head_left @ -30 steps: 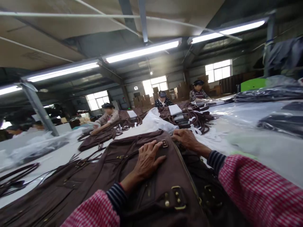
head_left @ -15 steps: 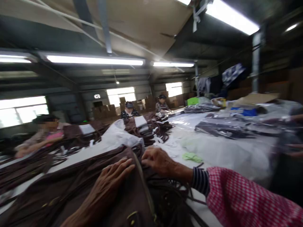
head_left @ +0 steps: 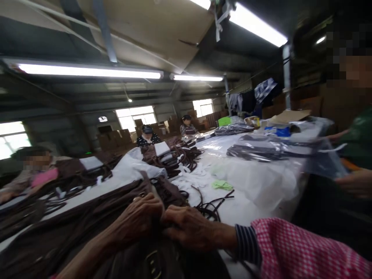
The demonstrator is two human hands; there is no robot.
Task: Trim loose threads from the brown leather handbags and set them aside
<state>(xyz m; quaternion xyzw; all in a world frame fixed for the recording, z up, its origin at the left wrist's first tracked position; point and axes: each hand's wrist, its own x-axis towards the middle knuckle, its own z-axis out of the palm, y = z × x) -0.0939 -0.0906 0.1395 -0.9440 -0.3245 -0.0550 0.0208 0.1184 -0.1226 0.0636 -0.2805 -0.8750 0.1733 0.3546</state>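
Note:
A dark brown bag (head_left: 132,257) with a brass-coloured buckle (head_left: 153,264) lies in front of me, its upper edge raised between my hands. My left hand (head_left: 142,217) is closed on that edge, its fingers bent and partly hidden. Close beside it, my right hand (head_left: 188,226) also grips the edge with curled fingers. More brown bags lie flat under and around my left arm. Thin brown straps (head_left: 213,207) curl over the table just beyond my right wrist.
Brown bags (head_left: 165,153) are heaped ahead beside a white plastic sheet (head_left: 130,164). White scraps (head_left: 186,178) and a green cloth (head_left: 222,185) lie nearby. Plastic-wrapped dark goods (head_left: 252,149) are at right, where a co-worker's hand (head_left: 357,182) holds clear plastic. Other people sit across and left.
My left hand has gone from lying flat on the bag to gripping its edge. My right hand has come lower, beside it. The view has turned right, bringing a co-worker into sight.

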